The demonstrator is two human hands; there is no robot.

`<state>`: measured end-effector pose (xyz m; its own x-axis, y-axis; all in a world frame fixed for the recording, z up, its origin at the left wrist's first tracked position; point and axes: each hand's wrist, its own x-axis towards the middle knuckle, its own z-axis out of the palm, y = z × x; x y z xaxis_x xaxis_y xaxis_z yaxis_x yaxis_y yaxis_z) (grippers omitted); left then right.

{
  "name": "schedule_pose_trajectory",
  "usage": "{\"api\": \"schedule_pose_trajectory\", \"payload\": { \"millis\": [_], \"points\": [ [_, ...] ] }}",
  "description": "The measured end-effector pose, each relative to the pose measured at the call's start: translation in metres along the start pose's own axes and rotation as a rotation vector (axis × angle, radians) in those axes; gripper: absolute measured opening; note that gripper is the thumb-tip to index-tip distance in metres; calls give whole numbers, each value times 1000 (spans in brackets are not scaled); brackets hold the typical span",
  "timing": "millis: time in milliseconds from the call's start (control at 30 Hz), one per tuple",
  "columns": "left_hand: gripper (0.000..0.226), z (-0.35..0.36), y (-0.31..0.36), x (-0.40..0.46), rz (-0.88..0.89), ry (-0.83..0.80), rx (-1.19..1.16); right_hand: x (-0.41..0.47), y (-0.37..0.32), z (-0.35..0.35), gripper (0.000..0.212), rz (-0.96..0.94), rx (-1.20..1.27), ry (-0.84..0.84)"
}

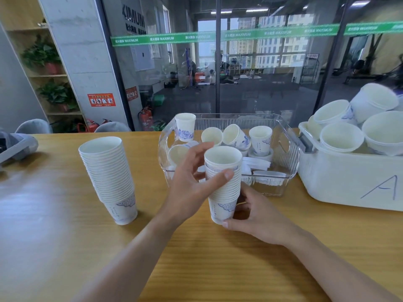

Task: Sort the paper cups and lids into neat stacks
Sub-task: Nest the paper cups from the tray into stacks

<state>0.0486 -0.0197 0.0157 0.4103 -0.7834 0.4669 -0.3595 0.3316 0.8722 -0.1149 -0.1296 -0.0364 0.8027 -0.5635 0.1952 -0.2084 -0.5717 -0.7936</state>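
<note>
Head cam: both hands are wrapped round one short stack of cups [223, 184] on the worktop [65, 247], left hand [192, 188] curled near the rim, right hand [255, 216] pinching the base. Right behind them sits a clear bin [290, 162] with five loose cups and some lids [269, 177]. A taller stack [109, 177] stands well off past the left hand, and a white tub [349, 182] holding five bowls sits beyond the right.

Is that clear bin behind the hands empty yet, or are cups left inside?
Not empty. The clear bin holds several loose paper cups, some upright and some tipped, with white lids lying on its floor.
</note>
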Motion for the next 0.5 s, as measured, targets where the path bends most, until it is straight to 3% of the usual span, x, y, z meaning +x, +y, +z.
{"api": "schedule_pose_trajectory", "payload": {
  "millis": [167, 233, 333, 500],
  "points": [
    [61, 1, -14, -10, -61, -80, -15, 0, 3, -6, 67, 9, -11, 13],
    [68, -5, -19, -10, -91, -157, 18, -1, 4, -9, 62, 23, -11, 57],
    [74, -18, -15, -6, -99, -244, 4, -2, 3, -15, 62, 52, 42, 182],
    [49, -41, -4, 13, -52, -170, -59, 1, -7, -29, 47, 57, 168, 428]
  ]
}}
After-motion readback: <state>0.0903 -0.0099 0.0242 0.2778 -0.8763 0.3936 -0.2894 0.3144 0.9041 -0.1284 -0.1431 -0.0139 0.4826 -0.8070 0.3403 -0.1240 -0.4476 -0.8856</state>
